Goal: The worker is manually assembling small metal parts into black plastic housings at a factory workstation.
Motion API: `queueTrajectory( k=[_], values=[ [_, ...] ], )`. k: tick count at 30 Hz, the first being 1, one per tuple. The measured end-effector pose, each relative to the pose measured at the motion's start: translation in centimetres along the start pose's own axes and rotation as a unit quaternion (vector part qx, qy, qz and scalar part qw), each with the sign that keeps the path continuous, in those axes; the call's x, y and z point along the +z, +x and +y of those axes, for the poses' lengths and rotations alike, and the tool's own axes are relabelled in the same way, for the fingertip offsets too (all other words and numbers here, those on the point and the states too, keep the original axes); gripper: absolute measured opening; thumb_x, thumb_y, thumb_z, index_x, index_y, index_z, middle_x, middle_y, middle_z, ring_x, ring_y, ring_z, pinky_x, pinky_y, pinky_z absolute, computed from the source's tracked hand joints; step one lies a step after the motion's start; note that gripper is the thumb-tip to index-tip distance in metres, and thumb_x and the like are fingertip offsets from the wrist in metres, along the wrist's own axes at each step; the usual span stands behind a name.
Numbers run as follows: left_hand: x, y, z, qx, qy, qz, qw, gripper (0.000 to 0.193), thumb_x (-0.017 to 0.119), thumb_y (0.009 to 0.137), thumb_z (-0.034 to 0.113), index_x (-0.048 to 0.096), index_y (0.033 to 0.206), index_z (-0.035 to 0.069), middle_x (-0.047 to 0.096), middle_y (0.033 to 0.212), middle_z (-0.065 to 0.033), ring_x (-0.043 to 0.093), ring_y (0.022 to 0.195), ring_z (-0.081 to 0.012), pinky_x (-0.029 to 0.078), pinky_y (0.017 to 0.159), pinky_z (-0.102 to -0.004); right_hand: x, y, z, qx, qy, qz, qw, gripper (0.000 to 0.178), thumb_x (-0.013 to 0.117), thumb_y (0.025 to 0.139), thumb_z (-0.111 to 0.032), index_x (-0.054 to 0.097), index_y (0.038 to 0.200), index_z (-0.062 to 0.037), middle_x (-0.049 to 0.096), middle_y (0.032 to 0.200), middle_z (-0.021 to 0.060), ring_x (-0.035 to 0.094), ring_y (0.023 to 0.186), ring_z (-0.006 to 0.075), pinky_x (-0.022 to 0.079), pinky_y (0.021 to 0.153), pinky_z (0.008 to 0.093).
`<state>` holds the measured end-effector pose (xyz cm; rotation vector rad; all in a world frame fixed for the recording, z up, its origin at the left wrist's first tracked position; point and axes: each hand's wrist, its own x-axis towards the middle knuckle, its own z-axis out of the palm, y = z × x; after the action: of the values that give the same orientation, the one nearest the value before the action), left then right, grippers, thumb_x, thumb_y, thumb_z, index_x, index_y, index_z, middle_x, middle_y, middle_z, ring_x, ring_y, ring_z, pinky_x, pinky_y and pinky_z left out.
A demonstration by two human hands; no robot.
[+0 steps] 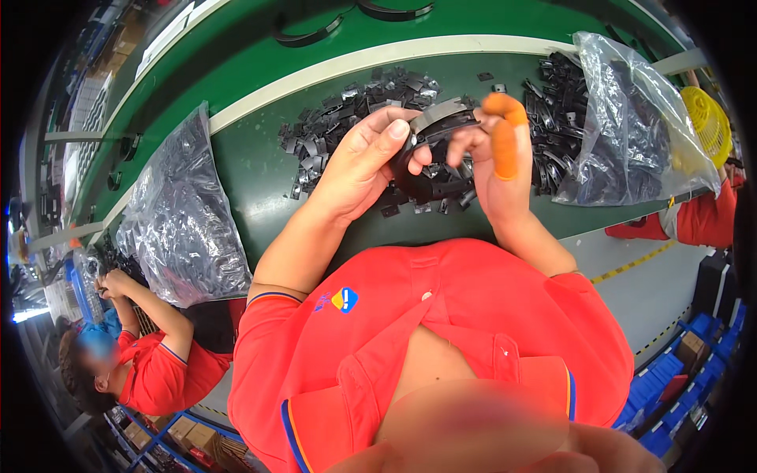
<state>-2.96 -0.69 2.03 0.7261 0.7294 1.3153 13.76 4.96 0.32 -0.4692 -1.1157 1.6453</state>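
Observation:
A curved black band (415, 183), shaped like a headphone headband, is held above the green table in front of my chest. A grey metallic strip (443, 115) runs along its upper outer curve. My left hand (364, 162) is closed around the band's left side, with the thumb pressed near the strip's end. My right hand (498, 154), with orange finger cots on two digits, has its fingers bent at the band's right end; their exact contact is partly hidden. Beneath and behind the hands lies a heap of small black plates (359, 102).
Small curved black pieces (552, 118) pile up at right beside a clear plastic bag (627, 126) of dark parts. Another clear bag (189, 221) lies left. Beyond the pale rail (331, 67), more bands (311, 35) rest on green. A co-worker (169, 347) sits left; a yellow basket (704, 126) stands far right.

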Motion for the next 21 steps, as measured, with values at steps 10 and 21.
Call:
queueTrajectory(
  k=[10,21],
  values=[
    [0.3,-0.3,-0.2,-0.039,-0.042,-0.004,0.998,0.036,0.056,0.088,0.032,0.051,0.106,0.001,0.057,0.078,-0.0047,0.049,0.069,-0.0099,0.042,0.066,-0.0215,0.6,0.6,-1.3,0.128,-0.003,-0.056,0.990,0.057,0.034,0.093,-0.046,0.048,0.120,0.0023,0.059,0.104,0.0107,0.056,0.092,0.0165,0.042,0.083,0.0291],
    [0.3,-0.2,0.2,-0.022,-0.024,0.027,0.999,0.028,0.054,0.089,0.030,0.054,0.099,0.004,0.057,0.076,-0.0029,0.050,0.068,-0.0091,0.041,0.066,-0.0220,-0.1,1.4,-2.6,-0.045,-0.248,-0.013,0.968,0.021,0.052,0.090,-0.011,0.062,0.099,0.0048,0.064,0.095,0.0074,0.057,0.083,0.0104,0.044,0.076,0.0223]
  ],
)
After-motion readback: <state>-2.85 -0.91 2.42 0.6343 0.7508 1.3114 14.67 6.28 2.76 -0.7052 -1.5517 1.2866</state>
